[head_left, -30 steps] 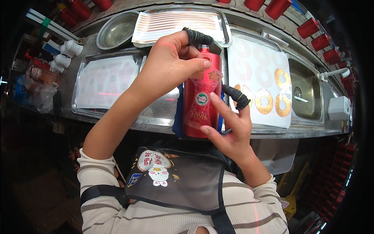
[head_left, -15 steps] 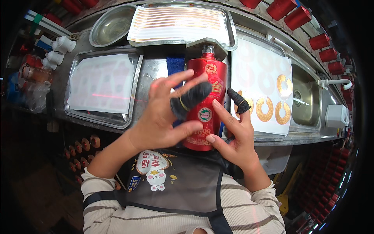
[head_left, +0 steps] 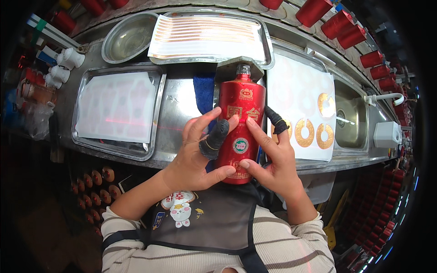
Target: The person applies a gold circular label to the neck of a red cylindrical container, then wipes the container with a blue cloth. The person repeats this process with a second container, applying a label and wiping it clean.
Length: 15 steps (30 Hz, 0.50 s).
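Observation:
A red bottle [head_left: 243, 98] with a silvery neck, gold lettering and a round green-and-white emblem leans back against a grey angled support [head_left: 261, 73]. My left hand [head_left: 193, 152] reaches over its left side, fingers apart, with one fingertip at the gold lettering and the thumb on the lower front. From the other side my right hand [head_left: 277, 159] rests with index finger and thumb stretched on the bottle's front. One finger of each hand wears a black finger cover. Behind the bottle's left edge lies a dark blue cloth [head_left: 205, 93].
At left, a metal tray [head_left: 157, 109] bears a white sheet. Farther back are a metal bowl [head_left: 109, 43] and a tray with gold strips [head_left: 205, 34]. Gold rings [head_left: 304, 132] lie on a white sheet at right, beside a sink [head_left: 364, 118]. Several red bottles [head_left: 337, 25] line the back.
My left hand has come down onto the bottle's front, and its fingers are no longer blurred. Gold characters that it covered now show. The right hand keeps its place on the bottle.

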Tool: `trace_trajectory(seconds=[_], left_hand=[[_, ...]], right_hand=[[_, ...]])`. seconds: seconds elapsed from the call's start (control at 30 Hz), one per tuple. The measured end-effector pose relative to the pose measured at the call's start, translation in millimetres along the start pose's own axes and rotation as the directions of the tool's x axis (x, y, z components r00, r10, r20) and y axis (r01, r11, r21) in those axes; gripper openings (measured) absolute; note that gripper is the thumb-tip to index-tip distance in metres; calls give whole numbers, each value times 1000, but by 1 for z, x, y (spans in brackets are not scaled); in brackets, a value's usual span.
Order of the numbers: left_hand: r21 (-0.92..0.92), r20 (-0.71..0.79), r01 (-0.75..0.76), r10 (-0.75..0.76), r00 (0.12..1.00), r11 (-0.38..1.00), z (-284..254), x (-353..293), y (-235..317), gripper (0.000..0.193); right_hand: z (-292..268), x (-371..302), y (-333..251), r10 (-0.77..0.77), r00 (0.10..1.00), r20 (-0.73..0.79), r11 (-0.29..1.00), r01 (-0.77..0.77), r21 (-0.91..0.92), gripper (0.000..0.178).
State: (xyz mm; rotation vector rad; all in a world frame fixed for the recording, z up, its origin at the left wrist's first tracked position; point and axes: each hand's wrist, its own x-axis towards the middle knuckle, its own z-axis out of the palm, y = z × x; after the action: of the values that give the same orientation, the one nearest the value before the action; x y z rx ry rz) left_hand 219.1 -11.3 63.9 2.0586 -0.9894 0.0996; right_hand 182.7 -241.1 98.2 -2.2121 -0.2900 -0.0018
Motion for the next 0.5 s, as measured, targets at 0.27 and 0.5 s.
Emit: trace_trajectory(seconds=[0.27, 0.5], left_hand=[[-149, 7, 94, -94, 996, 984, -3, -1, 2, 82], [-118, 34, 129, -125, 992, 985, -6, 8, 10, 83]], right_hand=[[-2, 2, 0, -42, 999, -8, 999, 42, 7, 70], [-3, 15, -6, -63, 998, -11, 997, 62, -52, 68]])
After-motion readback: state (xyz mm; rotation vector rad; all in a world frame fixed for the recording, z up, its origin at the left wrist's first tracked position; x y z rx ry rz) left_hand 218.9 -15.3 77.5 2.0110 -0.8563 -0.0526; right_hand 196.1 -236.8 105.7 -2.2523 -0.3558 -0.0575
